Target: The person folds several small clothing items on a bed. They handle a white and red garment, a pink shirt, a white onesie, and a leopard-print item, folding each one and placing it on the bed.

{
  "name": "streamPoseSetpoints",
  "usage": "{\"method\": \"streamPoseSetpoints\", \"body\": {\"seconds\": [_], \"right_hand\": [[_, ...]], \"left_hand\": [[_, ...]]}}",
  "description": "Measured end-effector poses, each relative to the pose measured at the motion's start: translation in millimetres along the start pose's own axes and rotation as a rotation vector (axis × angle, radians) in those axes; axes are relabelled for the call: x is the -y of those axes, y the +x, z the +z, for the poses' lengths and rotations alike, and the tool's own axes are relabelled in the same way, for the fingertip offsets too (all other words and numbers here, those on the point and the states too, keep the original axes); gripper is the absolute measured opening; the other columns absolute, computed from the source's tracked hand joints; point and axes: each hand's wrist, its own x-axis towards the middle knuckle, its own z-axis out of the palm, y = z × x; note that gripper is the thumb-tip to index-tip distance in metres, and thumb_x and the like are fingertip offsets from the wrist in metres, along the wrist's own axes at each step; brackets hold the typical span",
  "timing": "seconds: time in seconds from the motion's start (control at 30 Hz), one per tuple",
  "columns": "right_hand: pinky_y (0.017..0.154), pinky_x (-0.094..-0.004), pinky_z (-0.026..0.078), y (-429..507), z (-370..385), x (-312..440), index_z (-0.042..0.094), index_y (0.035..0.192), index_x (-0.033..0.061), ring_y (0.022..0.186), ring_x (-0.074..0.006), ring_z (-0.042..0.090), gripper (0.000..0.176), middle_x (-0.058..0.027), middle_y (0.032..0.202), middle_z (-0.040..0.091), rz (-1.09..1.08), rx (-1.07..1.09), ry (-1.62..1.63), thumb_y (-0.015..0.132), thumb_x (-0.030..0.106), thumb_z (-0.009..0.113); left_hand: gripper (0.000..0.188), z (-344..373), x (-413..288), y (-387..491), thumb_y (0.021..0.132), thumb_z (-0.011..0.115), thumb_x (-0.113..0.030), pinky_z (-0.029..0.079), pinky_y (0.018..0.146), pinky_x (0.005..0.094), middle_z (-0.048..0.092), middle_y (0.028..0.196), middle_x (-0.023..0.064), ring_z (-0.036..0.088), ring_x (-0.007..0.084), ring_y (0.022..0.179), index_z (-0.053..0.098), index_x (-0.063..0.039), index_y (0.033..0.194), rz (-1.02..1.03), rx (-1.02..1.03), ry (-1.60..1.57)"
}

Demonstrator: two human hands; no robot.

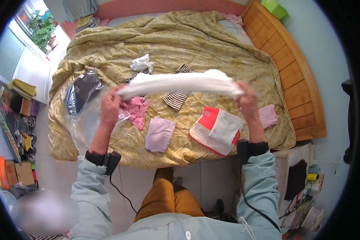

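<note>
A white cloth or garment [180, 83] is stretched sideways between my two hands, above the bed. My left hand [111, 102] grips its left end, and my right hand [247, 100] grips its right end. Behind and below it lies a striped garment [177, 100], partly hidden. A pink garment [137, 113] rests near my left hand, with a folded pale pink cloth [160, 134] closer to me. Below my right hand are a red and white cloth [208, 118] and a folded white cloth [226, 127] on top of it.
A gold patterned quilt [180, 39] covers the bed. Dark packaged clothing [85, 87] and clear plastic [90, 123] lie on its left. A white crumpled cloth [142, 63] sits farther back, and a pink folded cloth [268, 116] at right. The wooden headboard [291, 75] bounds the right side.
</note>
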Motion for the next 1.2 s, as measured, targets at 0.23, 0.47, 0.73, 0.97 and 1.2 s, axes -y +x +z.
{"method": "streamPoseSetpoints", "body": {"seconds": [0.23, 0.47, 0.73, 0.97, 1.2], "right_hand": [[0.045, -0.0192, 0.043, -27.8, -35.6, 51.8, 0.062, 0.106, 0.0067, 0.056, -0.0041, 0.052, 0.027, -0.0019, 0.077, 0.06, -0.01, 0.019, 0.091, 0.088, -0.002, 0.044], [0.047, -0.0196, 0.046, -20.7, -28.9, 73.4, 0.061, 0.107, 0.0012, 0.056, -0.0072, 0.057, 0.027, -0.0055, 0.082, 0.064, -0.135, -0.027, 0.146, 0.089, -0.002, 0.042], [0.057, -0.0219, 0.053, -2.7, 11.2, 11.9, 0.06, 0.113, 0.0044, 0.067, -0.0117, 0.065, 0.033, -0.0075, 0.092, 0.065, 0.198, 0.017, 0.117, 0.09, 0.0, 0.037], [0.06, -0.0228, 0.053, -47.4, 3.5, 30.8, 0.059, 0.112, 0.004, 0.071, -0.011, 0.063, 0.038, -0.0064, 0.092, 0.063, 0.06, -0.029, 0.146, 0.084, -0.009, 0.037], [0.06, -0.0296, 0.053, -128.3, 67.1, -82.0, 0.058, 0.113, 0.0051, 0.066, -0.016, 0.065, 0.046, -0.01, 0.089, 0.064, 0.287, 0.059, 0.062, 0.075, -0.012, 0.038]], "left_hand": [[0.028, -35.6, -32.9, -32.4, 0.096, 0.04, -0.006, 0.05, 0.054, 0.0213, 0.066, 0.097, 0.0106, 0.066, 0.0131, 0.07, 0.061, -0.002, 0.113, 0.114, 0.066, -0.095], [0.03, -38.0, -42.3, -21.8, 0.096, 0.041, -0.012, 0.056, 0.064, 0.0241, 0.065, 0.101, 0.0094, 0.066, 0.0137, 0.079, 0.059, -0.002, 0.117, 0.291, -0.096, -0.147], [0.028, -16.3, -5.6, 12.6, 0.092, 0.041, -0.001, 0.056, 0.071, 0.024, 0.063, 0.103, 0.0072, 0.062, 0.0107, 0.083, 0.061, -0.001, 0.112, -0.003, 0.091, -0.151], [0.03, -28.1, 6.8, -30.0, 0.09, 0.038, 0.001, 0.057, 0.074, 0.0282, 0.06, 0.11, 0.0105, 0.062, 0.0155, 0.09, 0.061, -0.001, 0.11, 0.141, 0.058, -0.082], [0.028, -8.2, 155.6, -76.3, 0.088, 0.044, -0.001, 0.056, 0.066, 0.0263, 0.062, 0.106, 0.0073, 0.06, 0.0128, 0.084, 0.064, -0.004, 0.108, -0.192, 0.048, -0.064]]}}
